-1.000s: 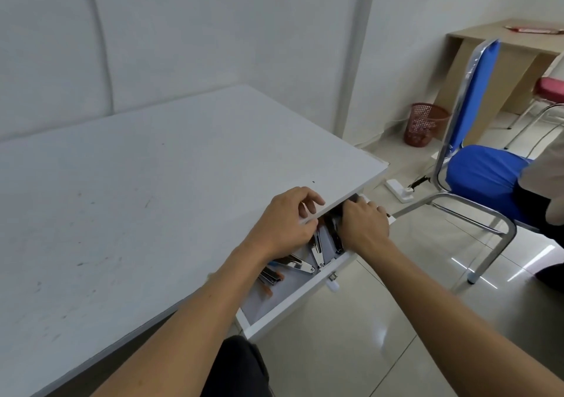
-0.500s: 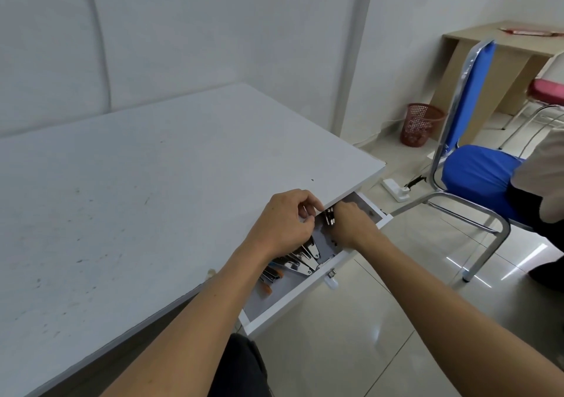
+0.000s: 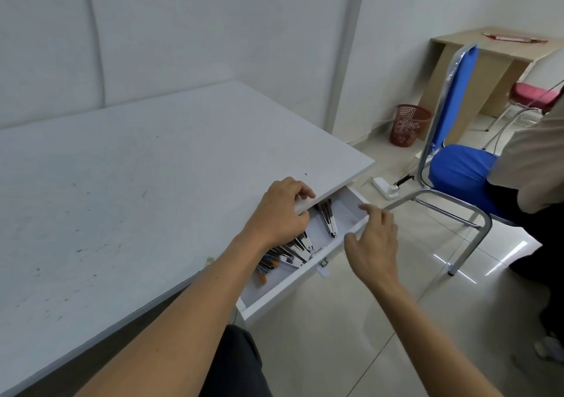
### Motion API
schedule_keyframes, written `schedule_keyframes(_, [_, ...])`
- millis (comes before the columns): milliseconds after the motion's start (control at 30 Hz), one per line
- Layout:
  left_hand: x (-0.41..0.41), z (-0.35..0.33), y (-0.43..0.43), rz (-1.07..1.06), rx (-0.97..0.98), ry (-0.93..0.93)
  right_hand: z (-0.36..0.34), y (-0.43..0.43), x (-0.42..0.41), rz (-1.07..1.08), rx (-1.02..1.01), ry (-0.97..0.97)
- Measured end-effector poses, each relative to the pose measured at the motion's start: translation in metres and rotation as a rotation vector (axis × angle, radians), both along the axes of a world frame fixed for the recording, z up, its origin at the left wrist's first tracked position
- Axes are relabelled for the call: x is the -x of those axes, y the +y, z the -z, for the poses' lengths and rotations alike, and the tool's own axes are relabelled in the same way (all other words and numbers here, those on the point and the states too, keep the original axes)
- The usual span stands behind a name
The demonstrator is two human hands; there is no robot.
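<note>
Stapler point(image 3: 329, 219) in drawer point(image 3: 290, 285), between left hand point(image 3: 277, 213) and right hand point(image 3: 375, 244), untouched

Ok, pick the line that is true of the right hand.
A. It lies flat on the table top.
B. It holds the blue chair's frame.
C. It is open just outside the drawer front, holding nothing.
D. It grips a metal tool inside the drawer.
C: the right hand has its fingers spread and nothing in it, just outside the front of the drawer, while the metal tools lie inside.
</note>
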State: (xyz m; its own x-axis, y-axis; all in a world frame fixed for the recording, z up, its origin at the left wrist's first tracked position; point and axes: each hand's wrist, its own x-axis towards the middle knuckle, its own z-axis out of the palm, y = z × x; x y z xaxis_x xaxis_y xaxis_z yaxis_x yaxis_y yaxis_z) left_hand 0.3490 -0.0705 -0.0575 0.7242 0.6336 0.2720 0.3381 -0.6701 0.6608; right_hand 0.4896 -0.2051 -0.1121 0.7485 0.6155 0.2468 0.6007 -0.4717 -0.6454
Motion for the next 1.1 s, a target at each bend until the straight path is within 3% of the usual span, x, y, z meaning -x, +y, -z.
schedule_keyframes(100, [0.004,0.001,-0.001,0.020,-0.073,0.137,0.025,-0.020,0.026,0.029,-0.048,0.380])
schedule_keyframes(267, [0.022,0.006,0.005,0.105,-0.212,0.391,0.054,-0.030,0.067,-0.321,0.092,0.705])
schedule_keyframes(367, [0.040,0.007,0.011,0.098,-0.239,0.459,0.060,-0.022,0.080,-0.327,0.019,0.686])
schedule_keyframes(633, [0.085,0.010,0.027,-0.092,-0.192,0.431,0.046,0.023,0.085,-0.277,-0.058,0.627])
schedule_keyframes(900, [0.083,0.012,0.024,-0.230,-0.167,0.248,0.027,0.108,0.080,-0.399,0.055,0.488])
schedule_keyframes(1100, [0.081,0.012,0.026,-0.237,-0.154,0.206,0.025,0.117,0.074,-0.492,0.182,0.445])
